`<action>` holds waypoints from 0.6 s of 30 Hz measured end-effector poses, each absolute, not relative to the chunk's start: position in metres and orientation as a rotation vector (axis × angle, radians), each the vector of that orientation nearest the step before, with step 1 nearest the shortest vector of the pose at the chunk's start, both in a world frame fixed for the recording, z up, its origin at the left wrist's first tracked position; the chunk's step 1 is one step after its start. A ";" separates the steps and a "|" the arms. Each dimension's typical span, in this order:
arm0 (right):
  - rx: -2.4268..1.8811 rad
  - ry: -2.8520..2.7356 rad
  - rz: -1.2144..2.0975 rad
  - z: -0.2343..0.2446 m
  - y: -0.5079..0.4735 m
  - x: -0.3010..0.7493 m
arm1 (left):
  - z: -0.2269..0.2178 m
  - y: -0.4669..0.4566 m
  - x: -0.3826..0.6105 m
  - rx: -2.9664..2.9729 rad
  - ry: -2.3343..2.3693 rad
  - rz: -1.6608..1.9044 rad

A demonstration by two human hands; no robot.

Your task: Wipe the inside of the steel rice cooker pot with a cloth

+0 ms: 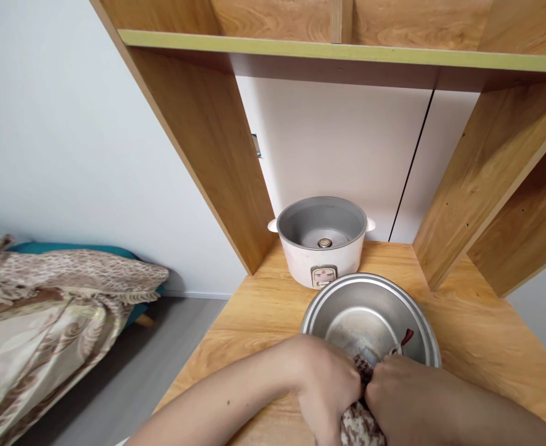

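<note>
While clamped between left hand [326,387] and right hand [410,399] at lower centre of the frame, bunched into a soft, wrinkled wad: brown-and-cream patterned fabric cloth [359,427]. Held at the near rim of round silver brushed-metal pot [342,313], upper end of the wad dipping just inside the bowl. Both hands closed, fingers curled tight onto the cloth, knuckles nearly meeting across it. Forearms entering from the bottom edge.

Pot interior smooth and dull-polished, flat-bottomed, with a rolled lip. Against its inner wall, just above the right hand: small dark-red piece [407,337], kind not discernible.

Just behind the pot, at centre frame: white cylindrical cooker housing [305,263] with matte grey well, round metal stud at the well's centre, stubby side lugs and a small panel low on the front.

Beneath both: light wood-grain laminate tabletop [254,310], flanked by slanted upright panels of the same finish. Across the top of the frame: wooden shelf with pale green edge band [301,46].

At lower left: bed with glossy beige-brown patterned blanket [45,322] over a teal base, standing on a smooth grey floor.
</note>
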State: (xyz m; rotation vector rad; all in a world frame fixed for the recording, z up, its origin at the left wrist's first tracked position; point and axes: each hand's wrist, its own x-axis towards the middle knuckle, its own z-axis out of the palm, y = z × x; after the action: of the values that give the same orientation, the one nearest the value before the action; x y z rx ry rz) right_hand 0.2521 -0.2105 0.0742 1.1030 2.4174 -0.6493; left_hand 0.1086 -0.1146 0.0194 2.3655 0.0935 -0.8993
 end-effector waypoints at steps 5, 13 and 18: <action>1.062 2.452 -0.584 0.068 -0.212 0.251 | 0.010 -0.112 0.107 2.354 0.050 -0.821; 1.231 2.442 -0.485 0.052 -0.219 0.249 | 0.006 -0.109 0.107 2.346 0.015 -0.782; 1.169 2.587 -0.603 0.040 -0.218 0.258 | 0.016 -0.112 0.108 2.354 0.032 -0.844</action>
State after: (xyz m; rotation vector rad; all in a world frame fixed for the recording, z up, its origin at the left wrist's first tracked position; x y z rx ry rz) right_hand 0.2579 -0.2182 0.0395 1.1693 2.5871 -0.6027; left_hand 0.1084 -0.1119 0.0164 2.3543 0.0319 -0.8439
